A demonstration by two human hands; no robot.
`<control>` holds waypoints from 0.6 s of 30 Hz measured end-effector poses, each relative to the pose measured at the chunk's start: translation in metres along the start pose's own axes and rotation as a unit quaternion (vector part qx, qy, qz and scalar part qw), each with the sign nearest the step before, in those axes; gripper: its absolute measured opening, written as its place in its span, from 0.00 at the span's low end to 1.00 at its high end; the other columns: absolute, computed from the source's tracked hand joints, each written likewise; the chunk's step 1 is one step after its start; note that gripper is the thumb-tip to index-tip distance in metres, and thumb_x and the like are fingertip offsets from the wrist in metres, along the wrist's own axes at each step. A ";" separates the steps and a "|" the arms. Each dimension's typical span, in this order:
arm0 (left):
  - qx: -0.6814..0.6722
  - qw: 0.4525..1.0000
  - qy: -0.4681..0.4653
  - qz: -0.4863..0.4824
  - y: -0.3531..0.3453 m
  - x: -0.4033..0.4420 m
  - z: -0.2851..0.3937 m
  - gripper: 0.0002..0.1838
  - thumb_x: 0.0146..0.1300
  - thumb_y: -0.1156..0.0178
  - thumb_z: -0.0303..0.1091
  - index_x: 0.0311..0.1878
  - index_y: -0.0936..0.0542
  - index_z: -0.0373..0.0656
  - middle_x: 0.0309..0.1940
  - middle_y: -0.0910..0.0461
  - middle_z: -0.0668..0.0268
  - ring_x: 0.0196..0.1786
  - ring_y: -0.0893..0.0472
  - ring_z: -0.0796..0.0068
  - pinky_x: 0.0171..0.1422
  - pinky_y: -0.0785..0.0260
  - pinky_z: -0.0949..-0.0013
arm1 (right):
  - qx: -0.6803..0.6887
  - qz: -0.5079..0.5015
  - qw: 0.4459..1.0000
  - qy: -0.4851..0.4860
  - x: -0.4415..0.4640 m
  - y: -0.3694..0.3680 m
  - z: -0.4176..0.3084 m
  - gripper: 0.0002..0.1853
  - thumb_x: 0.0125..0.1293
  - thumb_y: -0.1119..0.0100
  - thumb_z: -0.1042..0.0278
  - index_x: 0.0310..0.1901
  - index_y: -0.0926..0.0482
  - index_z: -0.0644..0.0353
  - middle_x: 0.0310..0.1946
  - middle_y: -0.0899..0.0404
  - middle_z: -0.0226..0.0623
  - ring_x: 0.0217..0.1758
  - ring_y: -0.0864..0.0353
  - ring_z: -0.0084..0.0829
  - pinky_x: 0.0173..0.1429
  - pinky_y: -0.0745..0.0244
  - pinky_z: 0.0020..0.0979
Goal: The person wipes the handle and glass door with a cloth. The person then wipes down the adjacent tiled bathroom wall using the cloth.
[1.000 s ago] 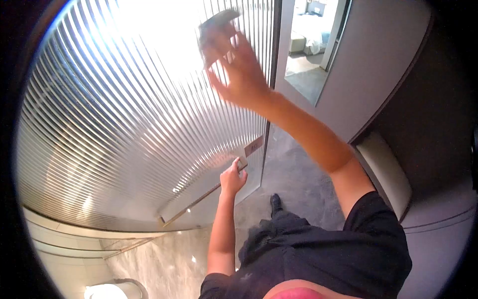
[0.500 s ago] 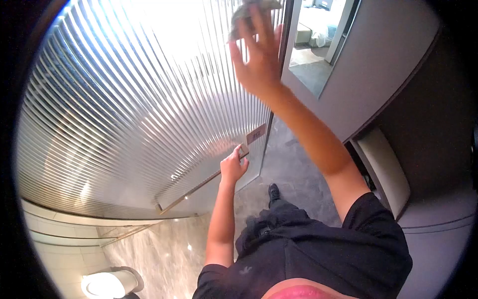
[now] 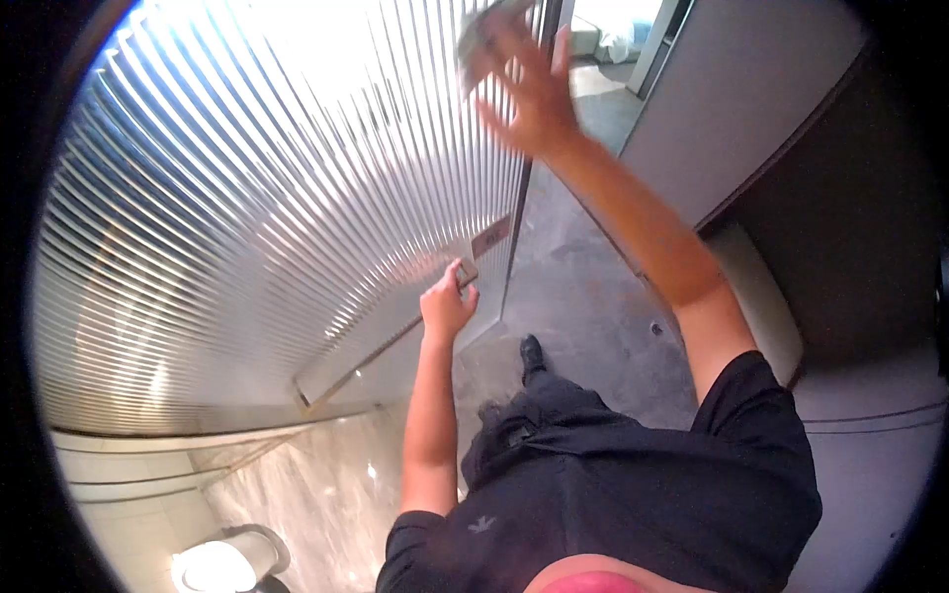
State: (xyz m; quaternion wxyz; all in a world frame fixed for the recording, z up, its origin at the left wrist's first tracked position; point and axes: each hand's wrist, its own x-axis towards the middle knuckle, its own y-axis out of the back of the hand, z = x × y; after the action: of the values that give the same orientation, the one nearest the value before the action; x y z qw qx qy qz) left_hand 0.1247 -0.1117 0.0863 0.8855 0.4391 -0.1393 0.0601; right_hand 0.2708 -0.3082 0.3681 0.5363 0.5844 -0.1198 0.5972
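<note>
A ribbed glass door [image 3: 247,227] fills the left half of the view. My right hand [image 3: 542,107] is raised to its upper edge, fingers spread, pressing a grey-green cloth [image 3: 486,42] against the glass. Part of that cloth is hidden behind the fingers and it is slightly blurred. Lower down, my left hand [image 3: 448,306] is closed around the upper end of the long metal door handle [image 3: 381,348]. Just above that hand, a small label [image 3: 490,236] is stuck near the door's edge.
Grey marbled floor [image 3: 583,287] lies beyond the door edge, with my dark shoe [image 3: 532,353] on it. A white toilet [image 3: 225,563] stands at the lower left. A padded light seat [image 3: 756,296] and dark panel [image 3: 820,217] are at the right. A bedroom shows through the opening at top.
The view has shifted, and the door edge and handle now appear further left. My right hand has moved slightly up with the cloth on the glass. My left hand stays on the handle.
</note>
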 end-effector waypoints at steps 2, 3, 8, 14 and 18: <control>-0.014 1.000 -0.011 0.013 0.000 0.002 0.000 0.28 0.55 0.35 0.42 0.62 0.25 0.52 0.31 0.15 0.65 0.34 0.14 0.61 0.39 0.22 0.58 | 0.173 0.091 0.980 -0.029 0.023 0.033 0.012 0.32 0.62 0.39 0.65 0.68 0.31 0.62 0.77 0.47 0.51 0.81 0.51 0.52 0.77 0.51 0.61; -0.012 1.000 -0.006 0.010 0.000 0.003 0.001 0.28 0.55 0.35 0.41 0.62 0.25 0.52 0.31 0.15 0.65 0.34 0.14 0.61 0.39 0.22 0.58 | 0.138 0.082 0.986 -0.038 0.017 0.033 0.004 0.32 0.62 0.39 0.64 0.69 0.31 0.61 0.78 0.47 0.50 0.81 0.52 0.52 0.76 0.52 0.63; -0.004 1.000 0.013 0.010 0.002 0.003 0.006 0.27 0.55 0.36 0.41 0.61 0.24 0.51 0.29 0.14 0.65 0.34 0.14 0.60 0.39 0.22 0.57 | 0.138 -0.050 0.989 0.008 -0.080 -0.027 -0.065 0.31 0.64 0.40 0.46 0.69 0.29 0.38 0.79 0.47 0.34 0.80 0.50 0.51 0.76 0.59 0.71; -0.002 1.000 0.023 0.003 0.004 0.002 0.007 0.27 0.55 0.36 0.42 0.60 0.24 0.52 0.29 0.14 0.64 0.33 0.14 0.59 0.40 0.22 0.57 | 0.007 -0.139 0.969 0.202 -0.165 -0.051 -0.086 0.31 0.61 0.38 0.49 0.67 0.27 0.35 0.79 0.48 0.22 0.82 0.53 0.37 0.82 0.73 0.59; 0.003 1.000 0.019 0.018 -0.004 0.001 0.000 0.28 0.55 0.36 0.43 0.61 0.25 0.53 0.29 0.15 0.65 0.35 0.14 0.59 0.41 0.22 0.56 | -0.035 -0.109 0.978 0.172 -0.101 -0.026 -0.063 0.30 0.61 0.37 0.52 0.67 0.26 0.37 0.79 0.46 0.21 0.82 0.53 0.34 0.81 0.69 0.58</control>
State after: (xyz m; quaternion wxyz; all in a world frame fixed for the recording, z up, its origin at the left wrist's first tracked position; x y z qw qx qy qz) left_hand 0.1271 -0.1139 0.0834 0.8854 0.4381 -0.1303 0.0844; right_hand 0.2286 -0.3002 0.2536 0.6310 0.4630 0.0180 0.6222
